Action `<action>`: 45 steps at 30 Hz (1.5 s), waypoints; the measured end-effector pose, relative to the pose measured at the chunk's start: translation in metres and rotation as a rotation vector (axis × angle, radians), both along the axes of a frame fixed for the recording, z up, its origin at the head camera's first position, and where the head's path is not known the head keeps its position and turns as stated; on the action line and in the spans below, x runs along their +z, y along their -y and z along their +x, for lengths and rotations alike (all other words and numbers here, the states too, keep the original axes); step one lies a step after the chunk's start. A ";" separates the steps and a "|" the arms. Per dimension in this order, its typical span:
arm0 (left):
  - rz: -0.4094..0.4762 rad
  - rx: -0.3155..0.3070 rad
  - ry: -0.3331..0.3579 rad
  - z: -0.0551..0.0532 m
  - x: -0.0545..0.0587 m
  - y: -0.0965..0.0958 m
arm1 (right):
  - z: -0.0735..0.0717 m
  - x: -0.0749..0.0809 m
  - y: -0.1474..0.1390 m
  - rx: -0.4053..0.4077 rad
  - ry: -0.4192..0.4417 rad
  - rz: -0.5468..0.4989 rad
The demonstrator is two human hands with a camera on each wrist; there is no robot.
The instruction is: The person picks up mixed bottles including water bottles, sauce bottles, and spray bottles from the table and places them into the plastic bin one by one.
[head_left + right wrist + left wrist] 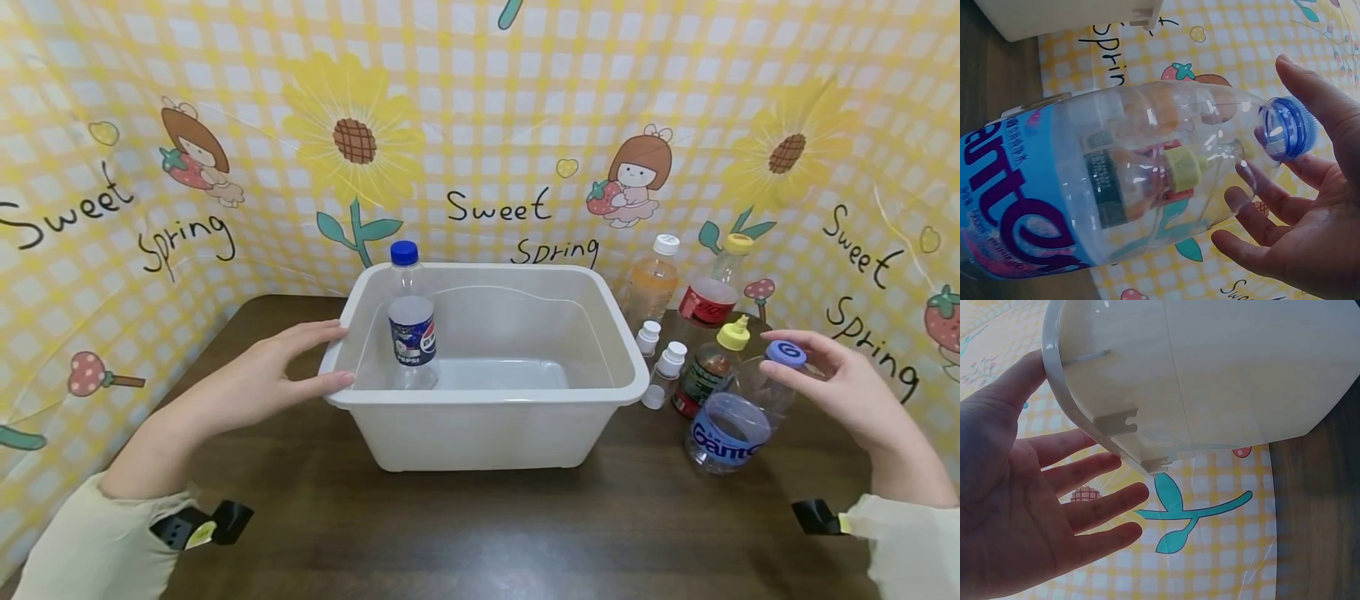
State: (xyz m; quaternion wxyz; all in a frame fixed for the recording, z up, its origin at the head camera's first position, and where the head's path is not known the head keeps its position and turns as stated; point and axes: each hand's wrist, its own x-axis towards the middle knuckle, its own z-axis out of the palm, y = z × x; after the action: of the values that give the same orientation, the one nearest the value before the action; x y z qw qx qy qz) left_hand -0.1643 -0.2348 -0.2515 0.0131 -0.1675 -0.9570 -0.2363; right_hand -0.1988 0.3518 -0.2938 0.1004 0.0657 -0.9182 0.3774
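Note:
A white plastic tub (pixel 480 433) stands on the dark table, with a Pepsi bottle (pixel 412 340) upright inside it at the left end. My left hand (pixel 258 379) touches the tub's left rim, its fingers extended along the outside in the left wrist view. On the right, my right hand (pixel 855 383) is around the blue cap of a clear water bottle (pixel 729 429) with a blue label. The right wrist view has the thumb and fingers (pixel 1244 250) spread about the bottle's neck, with a gap between thumb and cap.
Right of the tub stand a bottle of orange drink (pixel 651 287), a red-labelled bottle (pixel 707 302), a yellow-nozzled squeeze bottle (pixel 705 375) and small white-capped bottles (pixel 670 360). A yellow checked cloth (pixel 480 125) hangs behind and at both sides.

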 end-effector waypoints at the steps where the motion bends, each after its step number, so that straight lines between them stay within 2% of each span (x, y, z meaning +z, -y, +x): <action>1: 0.001 0.000 0.000 0.000 0.000 0.000 | 0.000 -0.001 0.000 0.008 -0.010 -0.010; 4: 0.003 0.003 0.003 0.000 0.000 0.000 | 0.001 -0.005 0.001 0.030 -0.029 -0.045; 18: 0.001 -0.001 -0.005 0.000 0.000 0.000 | 0.003 -0.014 0.001 0.040 -0.021 -0.135; 33: 0.001 0.003 0.002 0.001 0.000 0.000 | 0.000 -0.003 0.008 0.049 -0.105 -0.180; 45: 0.002 0.005 0.005 0.001 0.000 0.000 | 0.000 0.011 0.011 0.023 -0.090 -0.176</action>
State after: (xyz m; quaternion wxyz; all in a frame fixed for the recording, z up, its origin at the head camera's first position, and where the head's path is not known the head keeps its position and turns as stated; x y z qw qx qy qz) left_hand -0.1632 -0.2343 -0.2512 0.0113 -0.1647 -0.9572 -0.2377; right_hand -0.1991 0.3412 -0.2827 0.1425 0.0837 -0.8752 0.4546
